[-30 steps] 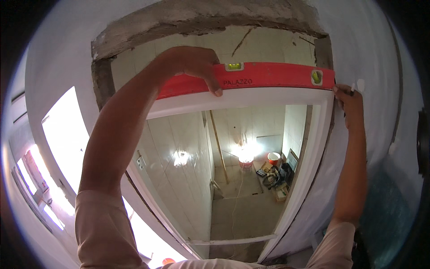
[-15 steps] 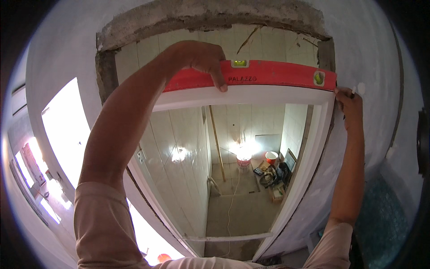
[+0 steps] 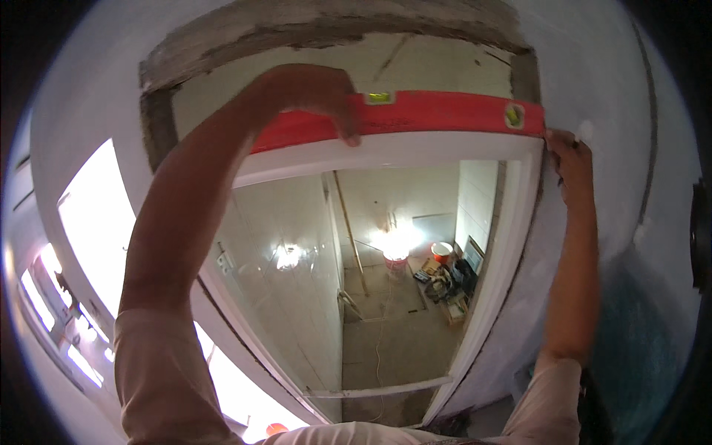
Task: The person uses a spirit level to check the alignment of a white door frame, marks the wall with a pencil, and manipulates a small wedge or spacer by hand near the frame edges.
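A long red spirit level (image 3: 437,113) with greenish vials lies along the top of a white door frame (image 3: 415,147). My left hand (image 3: 322,89) is closed over the level left of its middle vial, the thumb pointing down in front of it. At the level's right end, beside the frame's upper corner, my right hand (image 3: 569,152) is raised with its fingers pinched together. A small slim item shows between those fingers, too blurred to name. The level's left end is hidden behind my left arm.
Through the frame, a bright lamp (image 3: 395,243) stands on the floor near an orange bucket (image 3: 441,252) and a pile of tools (image 3: 445,285). A wooden pole (image 3: 350,233) leans at the back. Rough masonry (image 3: 334,33) arches above. A crossbar (image 3: 378,390) spans the frame low down.
The whole view has shifted, so the frame, level and both arms sit slightly further left and higher. Both hands keep their places at the level.
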`<state>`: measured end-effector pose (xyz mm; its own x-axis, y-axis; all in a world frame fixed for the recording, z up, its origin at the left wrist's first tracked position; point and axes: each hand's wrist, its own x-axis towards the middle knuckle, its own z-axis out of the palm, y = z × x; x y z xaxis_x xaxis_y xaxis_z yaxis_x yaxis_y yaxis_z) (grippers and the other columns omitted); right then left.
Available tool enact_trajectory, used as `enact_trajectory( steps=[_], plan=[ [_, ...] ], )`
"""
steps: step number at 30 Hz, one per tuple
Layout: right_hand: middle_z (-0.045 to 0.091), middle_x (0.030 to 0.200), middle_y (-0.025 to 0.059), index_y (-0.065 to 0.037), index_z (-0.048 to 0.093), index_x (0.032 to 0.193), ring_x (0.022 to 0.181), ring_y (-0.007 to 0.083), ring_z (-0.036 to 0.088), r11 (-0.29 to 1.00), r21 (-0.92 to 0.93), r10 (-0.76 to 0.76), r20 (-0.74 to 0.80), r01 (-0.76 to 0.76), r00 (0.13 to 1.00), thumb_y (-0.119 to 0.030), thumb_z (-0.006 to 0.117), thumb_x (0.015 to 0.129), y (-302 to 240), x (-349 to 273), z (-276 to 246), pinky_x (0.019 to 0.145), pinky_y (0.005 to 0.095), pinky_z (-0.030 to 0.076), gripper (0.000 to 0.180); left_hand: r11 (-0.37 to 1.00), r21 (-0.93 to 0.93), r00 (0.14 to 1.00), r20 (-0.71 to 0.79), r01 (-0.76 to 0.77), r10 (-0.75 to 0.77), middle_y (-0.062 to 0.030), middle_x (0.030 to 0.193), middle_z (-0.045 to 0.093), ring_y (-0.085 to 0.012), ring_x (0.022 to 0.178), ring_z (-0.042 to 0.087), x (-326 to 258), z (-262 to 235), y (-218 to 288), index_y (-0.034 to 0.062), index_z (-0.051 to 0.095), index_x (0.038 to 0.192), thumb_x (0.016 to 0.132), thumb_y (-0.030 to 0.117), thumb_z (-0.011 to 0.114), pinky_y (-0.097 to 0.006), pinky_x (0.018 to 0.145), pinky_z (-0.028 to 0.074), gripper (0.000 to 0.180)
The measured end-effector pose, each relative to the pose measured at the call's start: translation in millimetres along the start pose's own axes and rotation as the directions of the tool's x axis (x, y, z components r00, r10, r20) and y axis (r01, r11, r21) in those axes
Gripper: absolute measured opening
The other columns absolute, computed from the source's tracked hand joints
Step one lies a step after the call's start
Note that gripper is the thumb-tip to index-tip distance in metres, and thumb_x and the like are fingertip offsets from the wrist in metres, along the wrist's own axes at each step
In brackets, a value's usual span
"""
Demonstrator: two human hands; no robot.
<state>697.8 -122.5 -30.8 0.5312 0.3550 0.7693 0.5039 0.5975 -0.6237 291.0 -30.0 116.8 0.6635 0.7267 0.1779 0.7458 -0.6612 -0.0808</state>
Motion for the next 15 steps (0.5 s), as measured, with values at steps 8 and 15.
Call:
enact_trajectory(
  steps=[8,15],
  plan=[
    [0.068,0.08,0.013,0.004,0.071,0.091,0.066,0.0202,0.061,0.969,0.216,0.192,-0.361,-0.118,0.913,-0.056,0.027,0.106,-19,-49,-19,0.062,0.0278,0.049,0.076,0.984,0.166,0.989,-0.137,0.072,-0.049,-0.0146,0.107,0.072,-0.0308,0.106,0.066,-16,-3,16,0.0087,0.07,0.118,0.057,0.033,0.088,-0.044,0.097,0.047,0.068],
    [0.072,0.096,0.0156,0.007,0.066,0.101,0.083,0.0239,0.072,0.687,0.606,-0.136,-0.436,0.402,0.89,0.003,0.073,0.082,42,-44,13,0.082,0.0345,0.06,0.02,0.985,0.048,0.975,-0.156,0.165,-0.155,-0.0177,0.099,0.073,-0.0309,0.097,0.068,-15,-2,18,0.0002,0.071,0.112,0.05,0.026,0.089,-0.039,0.095,0.048,0.069]
  ],
)
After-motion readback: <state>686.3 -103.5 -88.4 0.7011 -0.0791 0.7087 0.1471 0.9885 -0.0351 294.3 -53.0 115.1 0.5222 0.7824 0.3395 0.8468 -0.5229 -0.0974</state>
